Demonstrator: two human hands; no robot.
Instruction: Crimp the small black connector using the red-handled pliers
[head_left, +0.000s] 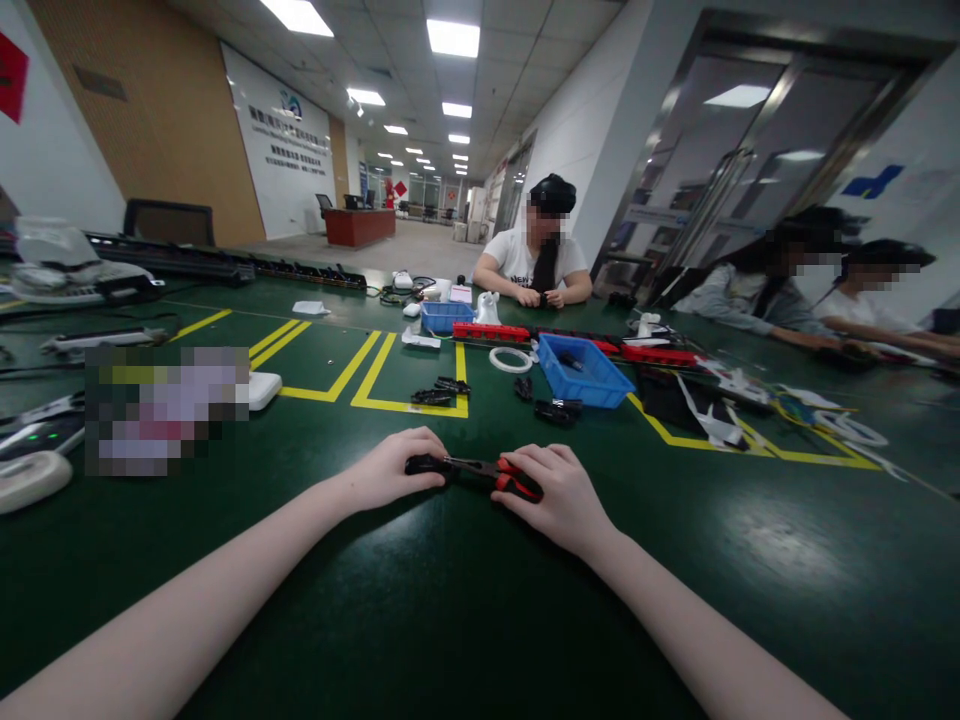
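Observation:
My right hand is closed around the red and black handles of a pair of pliers. The jaws point left, toward a black part that my left hand grips between thumb and fingers. At that part's right end the plier tips meet or overlap it; whether they clamp it I cannot tell. Both hands are low over the green table. Beyond them lie several small black parts inside a yellow-taped square, and more black pieces beside a blue bin.
Behind the bin runs a red strip, with a white cable coil before it and a smaller blue tray farther left. A white box and devices stand left. Cables and black bags lie right. Other people sit across the table.

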